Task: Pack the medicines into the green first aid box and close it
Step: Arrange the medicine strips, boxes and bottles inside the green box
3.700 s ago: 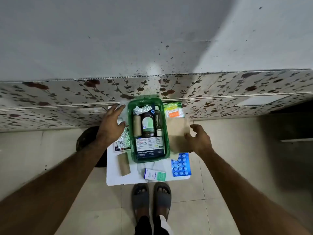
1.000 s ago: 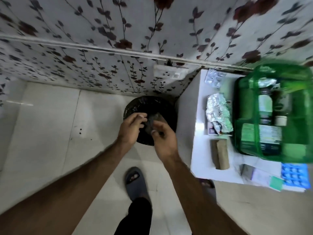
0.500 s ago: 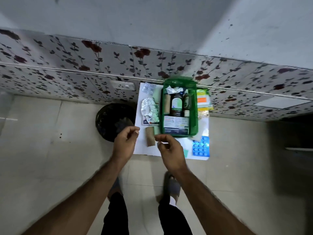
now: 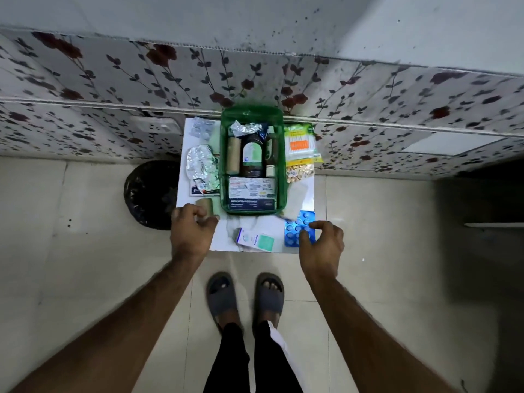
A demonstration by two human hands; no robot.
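My left hand closes on the bandage roll; my right hand, open, hovers over the blue pills, both bound for the green box.

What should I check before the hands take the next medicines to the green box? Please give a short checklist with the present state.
1. Green first aid box open: ok.
2. Free room inside the box: not ok, the floor looks covered by bottles and a carton.
3. Left hand on the beige roll: ok, fingers curl over it.
4. Right hand over the blue blister pack: ok; grip closed or not: cannot tell.
5. Small white carton within reach: ok, between the hands.
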